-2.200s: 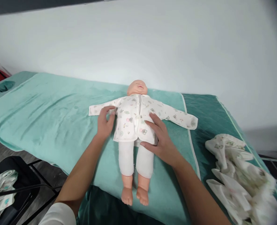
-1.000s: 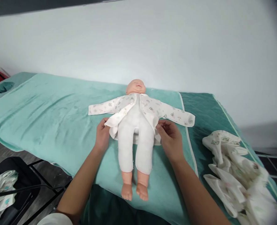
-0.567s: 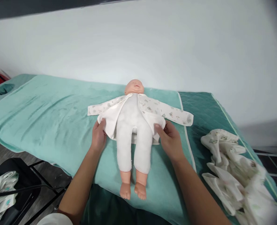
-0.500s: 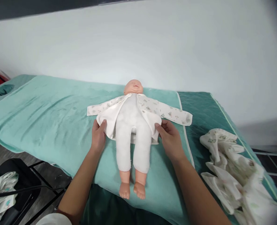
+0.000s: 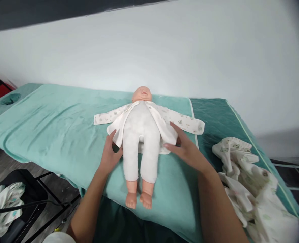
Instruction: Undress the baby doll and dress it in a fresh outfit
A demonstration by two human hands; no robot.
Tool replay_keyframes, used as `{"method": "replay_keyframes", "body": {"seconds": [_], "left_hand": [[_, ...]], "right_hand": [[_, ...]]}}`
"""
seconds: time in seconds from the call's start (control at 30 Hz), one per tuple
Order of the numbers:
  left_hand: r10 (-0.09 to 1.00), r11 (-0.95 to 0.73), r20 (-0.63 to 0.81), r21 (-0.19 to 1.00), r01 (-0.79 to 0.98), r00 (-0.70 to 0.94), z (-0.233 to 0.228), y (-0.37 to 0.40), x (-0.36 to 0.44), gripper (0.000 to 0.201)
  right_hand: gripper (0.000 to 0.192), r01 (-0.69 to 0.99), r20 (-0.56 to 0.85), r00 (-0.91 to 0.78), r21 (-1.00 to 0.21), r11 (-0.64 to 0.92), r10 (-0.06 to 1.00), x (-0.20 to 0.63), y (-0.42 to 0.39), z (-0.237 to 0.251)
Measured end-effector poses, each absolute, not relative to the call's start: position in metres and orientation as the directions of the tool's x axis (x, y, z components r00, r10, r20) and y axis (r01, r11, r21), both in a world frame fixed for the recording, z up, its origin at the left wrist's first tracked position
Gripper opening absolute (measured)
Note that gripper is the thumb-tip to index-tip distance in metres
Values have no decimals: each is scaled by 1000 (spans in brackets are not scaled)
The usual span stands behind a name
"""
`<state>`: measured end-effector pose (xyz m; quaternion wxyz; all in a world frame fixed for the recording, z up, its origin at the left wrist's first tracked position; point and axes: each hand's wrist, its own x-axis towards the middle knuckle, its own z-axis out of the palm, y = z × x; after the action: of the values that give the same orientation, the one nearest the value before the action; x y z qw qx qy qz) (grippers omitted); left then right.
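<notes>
A baby doll (image 5: 141, 141) lies on its back on a light green towel (image 5: 53, 125), head toward the wall, bare feet toward me. It wears a white bodysuit and a printed white shirt (image 5: 164, 126) that lies spread wide, its sleeves stretched out sideways. My left hand (image 5: 109, 156) rests by the doll's hip at the lower edge of the left flap. My right hand (image 5: 187, 148) lies with fingers spread on the lower edge of the right flap. Neither hand grips anything.
A heap of printed baby clothes (image 5: 250, 189) sits on the dark green bed cover (image 5: 215, 118) at the right. A black chair (image 5: 25, 199) with a garment (image 5: 1, 209) on it stands at the lower left. A white wall runs behind the bed.
The shirt, shut over the doll's chest at first, has been pulled apart to both sides. My hands have since let go of the flaps and now rest flat near the doll's hips.
</notes>
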<state>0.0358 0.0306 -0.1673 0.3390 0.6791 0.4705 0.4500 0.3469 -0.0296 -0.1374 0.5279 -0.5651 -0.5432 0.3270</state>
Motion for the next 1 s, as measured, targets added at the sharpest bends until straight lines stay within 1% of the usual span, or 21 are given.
{"method": "replay_keyframes", "body": {"seconds": [0.07, 0.13, 0.2, 0.27, 0.37, 0.47, 0.6, 0.67, 0.73, 0.83, 0.9, 0.97, 1.0], "left_hand": [[934, -357, 320, 843, 402, 159, -165, 29, 37, 66], [938, -347, 315, 839, 420, 145, -162, 27, 38, 57], [949, -314, 294, 844, 434, 115, -160, 25, 38, 50], [962, -267, 265, 845, 463, 71, -159, 23, 36, 47], [972, -205, 235, 836, 508, 6, -159, 21, 34, 45], [961, -218, 277, 799, 561, -21, -160, 23, 33, 37], [920, -269, 386, 748, 607, -68, -163, 26, 32, 20], [908, -304, 416, 742, 597, -54, -165, 27, 31, 13], [901, -337, 432, 735, 588, -23, -167, 27, 29, 8], [895, -355, 445, 754, 553, -33, -171, 27, 27, 6], [880, -372, 470, 767, 523, -63, -172, 27, 26, 10], [842, -418, 534, 738, 530, -80, -170, 26, 26, 17], [810, -457, 583, 700, 549, -68, -168, 24, 27, 19]], "right_hand": [[91, 414, 179, 103, -902, 121, 978, 340, -34, -143], [86, 468, 132, 86, -880, 76, 988, 332, -39, -148], [74, 483, 116, 141, -875, 34, 983, 327, -45, -154], [66, 484, 132, 211, -875, 14, 968, 325, -51, -159], [63, 438, 173, 316, -899, 19, 933, 328, -60, -166], [62, 401, 175, 383, -916, 8, 907, 332, -66, -171], [59, 462, 128, 367, -885, -60, 921, 329, -74, -170], [58, 505, 102, 335, -859, -88, 937, 325, -77, -167], [59, 506, 105, 304, -860, -67, 947, 321, -81, -167], [56, 431, 162, 287, -902, 23, 944, 313, -91, -169], [49, 391, 192, 316, -919, 57, 929, 309, -102, -171], [40, 418, 229, 363, -906, 62, 903, 311, -114, -170], [37, 464, 262, 384, -884, 60, 885, 316, -119, -168]]}}
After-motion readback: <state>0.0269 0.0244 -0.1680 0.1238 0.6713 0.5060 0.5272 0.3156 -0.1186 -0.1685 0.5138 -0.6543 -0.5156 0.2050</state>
